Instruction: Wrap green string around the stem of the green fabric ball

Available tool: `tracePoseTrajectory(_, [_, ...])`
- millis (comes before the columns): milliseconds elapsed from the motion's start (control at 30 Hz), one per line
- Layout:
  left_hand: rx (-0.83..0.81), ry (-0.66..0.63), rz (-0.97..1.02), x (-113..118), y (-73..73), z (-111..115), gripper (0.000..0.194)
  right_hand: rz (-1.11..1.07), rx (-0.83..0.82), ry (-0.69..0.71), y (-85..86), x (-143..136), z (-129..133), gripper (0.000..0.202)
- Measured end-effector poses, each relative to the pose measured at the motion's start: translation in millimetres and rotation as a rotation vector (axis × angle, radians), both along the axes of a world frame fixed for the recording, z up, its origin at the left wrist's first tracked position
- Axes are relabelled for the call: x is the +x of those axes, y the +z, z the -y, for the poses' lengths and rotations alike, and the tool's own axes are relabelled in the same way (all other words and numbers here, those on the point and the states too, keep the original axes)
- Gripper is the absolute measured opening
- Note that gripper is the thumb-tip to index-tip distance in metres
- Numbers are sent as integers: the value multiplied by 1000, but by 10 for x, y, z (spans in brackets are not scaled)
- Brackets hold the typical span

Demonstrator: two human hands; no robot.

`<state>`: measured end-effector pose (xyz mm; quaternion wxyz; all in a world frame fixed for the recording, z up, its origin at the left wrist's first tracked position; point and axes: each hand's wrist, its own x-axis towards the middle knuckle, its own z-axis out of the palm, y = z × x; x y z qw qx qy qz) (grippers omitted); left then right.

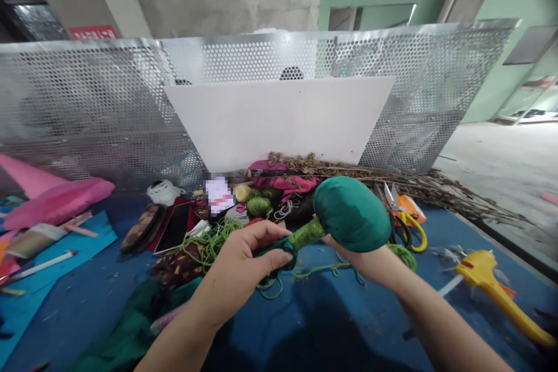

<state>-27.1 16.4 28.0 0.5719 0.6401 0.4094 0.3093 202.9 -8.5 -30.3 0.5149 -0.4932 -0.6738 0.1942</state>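
Bare forearms (440,319) lie nearest the head camera. Left hand (244,261) pinches gathered cloth (292,244), dark green and bunched, thumb against fingers, at the lower end of a cord-wrapped stem (306,233). From those fingertips the stem slants up and right into a rounded, cloth-covered dome (352,214), smooth, faintly creased. Right hand (357,258) sits behind the dome; its fingers are hidden, grip cannot be told. Work in hand, by judgement: binding the stem with lighter green cord. Next move seems to call for a steady left pinch and even tension. Loose yarn (333,270), thin and wavy, lies beyond the left fingertips; springy tangled yarn (213,241) left of them; metal-bladed scissors (418,235) past the right wrist.
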Motion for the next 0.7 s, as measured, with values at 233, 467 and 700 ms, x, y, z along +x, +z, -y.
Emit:
tracePoseTrajectory(233, [-140,1,135,-13,-62,-48,31,-205,-220,266,24,-540,240,27])
tracePoseTrajectory(467, [-208,-12,164,33,-148,-126,43,-61,238,214,189,-463,422,26])
tracePoseTrajectory(700, [-202,-89,134,166,-264,-67,34,-643,-80,229,-31,-591,360,43])
